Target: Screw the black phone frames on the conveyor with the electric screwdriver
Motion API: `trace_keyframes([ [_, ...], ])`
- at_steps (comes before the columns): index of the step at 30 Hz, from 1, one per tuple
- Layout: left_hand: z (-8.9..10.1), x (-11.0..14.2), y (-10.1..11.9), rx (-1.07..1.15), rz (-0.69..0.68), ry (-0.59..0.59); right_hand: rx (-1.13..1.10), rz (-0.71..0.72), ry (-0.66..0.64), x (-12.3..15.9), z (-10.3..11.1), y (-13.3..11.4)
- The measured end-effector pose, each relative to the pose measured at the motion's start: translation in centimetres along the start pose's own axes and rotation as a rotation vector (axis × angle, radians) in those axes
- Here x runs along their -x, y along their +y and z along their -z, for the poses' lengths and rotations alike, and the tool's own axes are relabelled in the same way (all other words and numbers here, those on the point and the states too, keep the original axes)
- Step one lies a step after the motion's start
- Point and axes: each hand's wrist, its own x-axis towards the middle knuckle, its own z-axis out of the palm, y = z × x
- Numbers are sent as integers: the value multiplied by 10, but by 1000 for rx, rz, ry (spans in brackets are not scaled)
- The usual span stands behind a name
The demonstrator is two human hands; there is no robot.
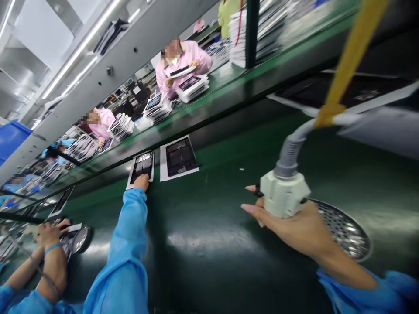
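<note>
My left hand (pixel 141 182) reaches away over the green work surface, its fingers closed at the near edge of a dark tablet casing (pixel 143 166) on a white sheet. Beside it, apart from the hand, another dark tablet casing (pixel 181 156) lies on white paper. My right hand (pixel 304 226) is wrapped around a pale green handheld tool (pixel 284 194) with a ribbed grey cable sleeve (pixel 289 153) at its top. A round disc with many holes (pixel 348 231) shows behind that wrist; I cannot tell if it belongs to the tool.
A yellow strap (pixel 353 52) is tied to the cable. On the left, a co-worker's hands (pixel 49 235) work near a round disc (pixel 81 239). A raised green shelf (pixel 225 83) runs across, with stacks of tablet parts (pixel 193 89) and people in pink behind it.
</note>
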Motion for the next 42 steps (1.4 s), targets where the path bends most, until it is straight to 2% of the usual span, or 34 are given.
trace_keyframes([
  [4,5,-1,-6,-23,-46,77,-64,-26,-45,-2,-4,-3],
  [7,8,-4,-9,-16,-113,140,-178,21,-111,-5,-5,-3],
  [12,11,7,1,-6,-137,305,-246,98,-171,-4,-5,2],
  [16,16,40,17,-4,-121,403,-168,104,-96,-3,-5,4],
  [18,22,65,29,24,-172,498,-176,117,-85,-3,-5,2],
  [21,36,108,54,134,-459,824,-207,105,-92,-4,-4,-5],
  [23,49,137,75,172,-653,960,-214,36,-87,-4,-1,-10],
  [26,67,172,113,197,-836,948,-195,-28,-51,-3,4,-12],
  [29,73,192,152,187,-951,912,-124,65,15,-4,12,-9],
  [32,62,200,190,182,-1007,881,-112,110,73,-7,17,-6],
  [35,38,204,222,224,-1018,781,-86,-35,163,-10,21,-6],
  [38,15,206,240,326,-1003,686,-57,-146,193,-13,27,-5],
  [42,-2,204,231,481,-968,576,-178,-49,247,-17,36,6],
])
